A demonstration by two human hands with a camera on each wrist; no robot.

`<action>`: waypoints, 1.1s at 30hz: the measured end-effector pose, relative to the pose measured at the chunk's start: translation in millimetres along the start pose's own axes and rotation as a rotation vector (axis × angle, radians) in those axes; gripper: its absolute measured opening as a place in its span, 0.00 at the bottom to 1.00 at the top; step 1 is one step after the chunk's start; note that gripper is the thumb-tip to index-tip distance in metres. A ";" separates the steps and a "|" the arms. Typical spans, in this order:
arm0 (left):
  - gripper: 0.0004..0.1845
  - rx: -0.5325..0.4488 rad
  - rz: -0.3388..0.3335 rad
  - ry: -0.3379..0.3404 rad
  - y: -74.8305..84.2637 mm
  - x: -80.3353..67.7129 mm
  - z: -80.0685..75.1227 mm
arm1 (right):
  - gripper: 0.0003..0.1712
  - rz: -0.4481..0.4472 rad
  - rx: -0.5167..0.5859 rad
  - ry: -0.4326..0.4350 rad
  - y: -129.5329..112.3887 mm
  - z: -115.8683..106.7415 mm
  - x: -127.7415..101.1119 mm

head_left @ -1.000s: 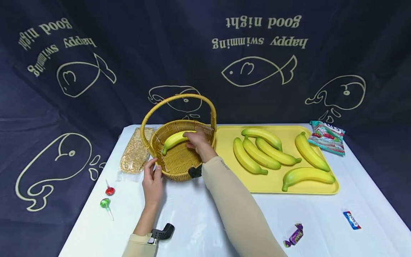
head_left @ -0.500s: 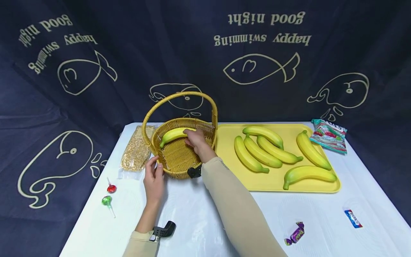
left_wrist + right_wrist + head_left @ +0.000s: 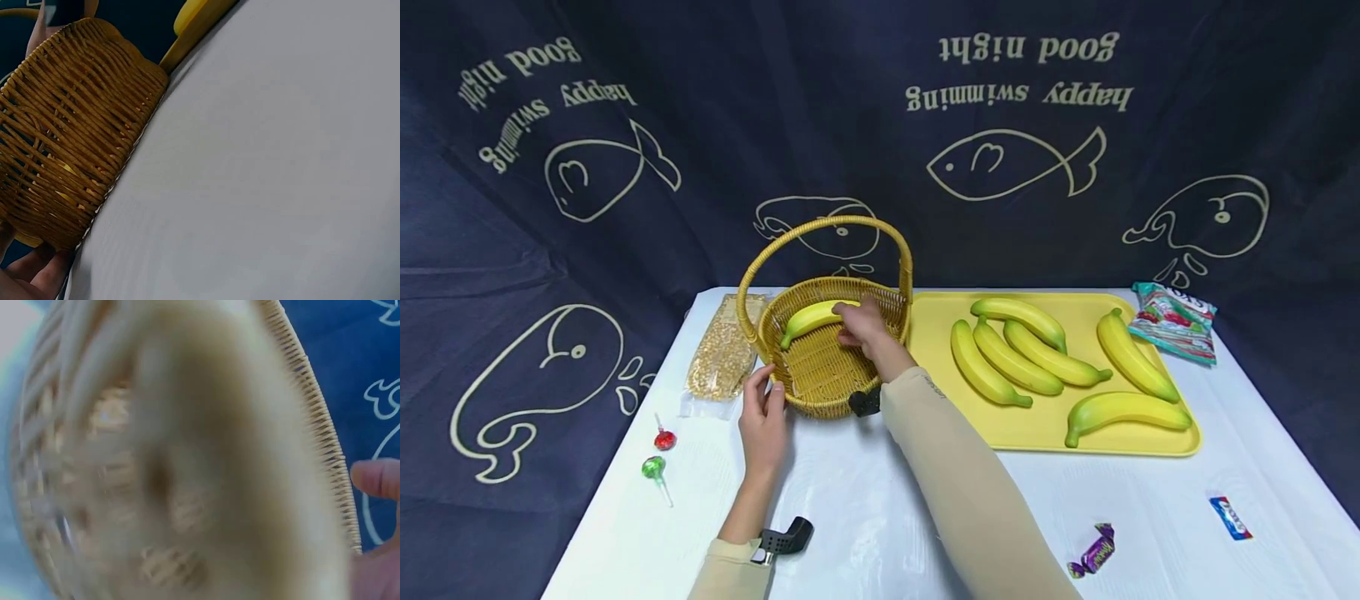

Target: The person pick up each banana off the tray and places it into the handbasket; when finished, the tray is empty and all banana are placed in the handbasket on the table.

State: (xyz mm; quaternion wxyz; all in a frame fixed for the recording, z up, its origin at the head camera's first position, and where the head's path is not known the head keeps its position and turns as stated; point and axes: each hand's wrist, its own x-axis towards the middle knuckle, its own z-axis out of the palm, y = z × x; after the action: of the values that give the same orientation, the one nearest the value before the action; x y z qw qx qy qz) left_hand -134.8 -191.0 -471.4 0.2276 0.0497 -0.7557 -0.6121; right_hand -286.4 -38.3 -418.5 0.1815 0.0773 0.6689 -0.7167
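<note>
In the head view a yellow banana (image 3: 812, 321) lies along the back of a woven basket (image 3: 831, 408) with a tall arched handle. My right hand (image 3: 868, 325) is inside the basket, its fingertips overlapping the right part of this banana. A gap shows between thumb and forefinger. The right wrist view catches the thumb (image 3: 375, 478) stretched out by the rim, with no banana visible in the hand. My left hand (image 3: 763, 417) grips the basket at its front-left edge; in the left wrist view its fingers (image 3: 50, 272) bend around the wicker.
Right of the basket, a yellow tray (image 3: 1000, 433) carries several bananas. A candy bag (image 3: 1176, 321) lies beyond it, and a bag of kernels (image 3: 722, 358) at left. Two lollipops (image 3: 653, 468), a purple candy (image 3: 1097, 554) and a blue-red wrapped one (image 3: 1230, 517) lie nearer.
The banana in the basket has shifted slightly back and left from a second ago, the right hand beside it. The left hand keeps its place on the basket; the whole view drifts slightly.
</note>
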 end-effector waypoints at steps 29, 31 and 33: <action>0.18 0.031 0.036 0.006 6.3 -1.0 -1.3 | 0.13 -0.833 -1.461 -0.119 21.6 -207.0 -96.0; 0.18 0.025 0.038 0.003 5.6 -1.9 -1.6 | 0.17 -0.826 -1.502 -0.139 27.4 -213.9 -95.7; 0.18 0.018 0.047 0.004 5.7 -1.7 -1.5 | 0.22 -0.827 -1.521 -0.155 31.2 -217.2 -95.0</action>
State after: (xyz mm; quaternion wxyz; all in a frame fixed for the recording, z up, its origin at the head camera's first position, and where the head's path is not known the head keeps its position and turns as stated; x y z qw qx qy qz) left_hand -131.5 -190.3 -466.2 0.2430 0.0351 -0.7617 -0.5996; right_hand -216.1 189.7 -434.2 -0.0459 -0.3632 0.9265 -0.0869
